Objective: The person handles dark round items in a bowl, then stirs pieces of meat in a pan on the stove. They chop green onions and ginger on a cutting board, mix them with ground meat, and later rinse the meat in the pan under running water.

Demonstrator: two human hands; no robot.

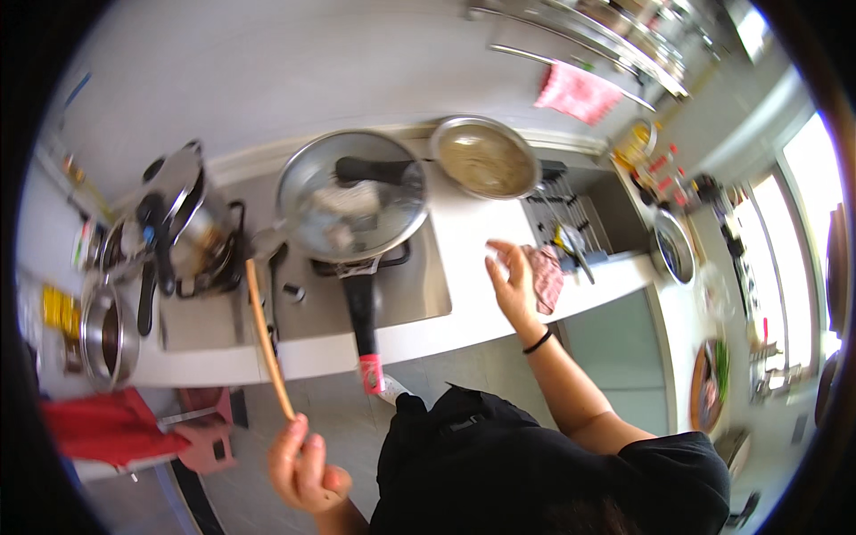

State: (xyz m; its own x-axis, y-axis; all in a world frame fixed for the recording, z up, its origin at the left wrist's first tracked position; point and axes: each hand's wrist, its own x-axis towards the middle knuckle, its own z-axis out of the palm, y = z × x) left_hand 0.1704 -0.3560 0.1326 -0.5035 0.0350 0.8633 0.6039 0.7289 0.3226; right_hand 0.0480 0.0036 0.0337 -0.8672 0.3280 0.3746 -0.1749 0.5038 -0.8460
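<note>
My left hand [306, 468] grips the lower end of a wooden stick [267, 341], perhaps chopsticks, which points up toward the stove. My right hand [513, 284], with a black band at the wrist, hangs over the white counter with its fingers apart, beside a crumpled pink cloth [547, 277]. On the burner between them sits a wok [287, 177] with a glass lid that has a black handle [374, 170]; pale food shows blurred in it. Its long black handle [360, 314] ends in a pink wrap and juts over the counter's edge. A metal bowl [485, 160] of cloudy liquid stands behind on the right.
At the left, a steel pot [200, 244] with its lid tilted stands on another burner, near a smaller steel pot [100, 334]. The sink [608, 207] with a rack lies right. Further right are a metal basin [674, 247] and a round board [705, 394] with greens.
</note>
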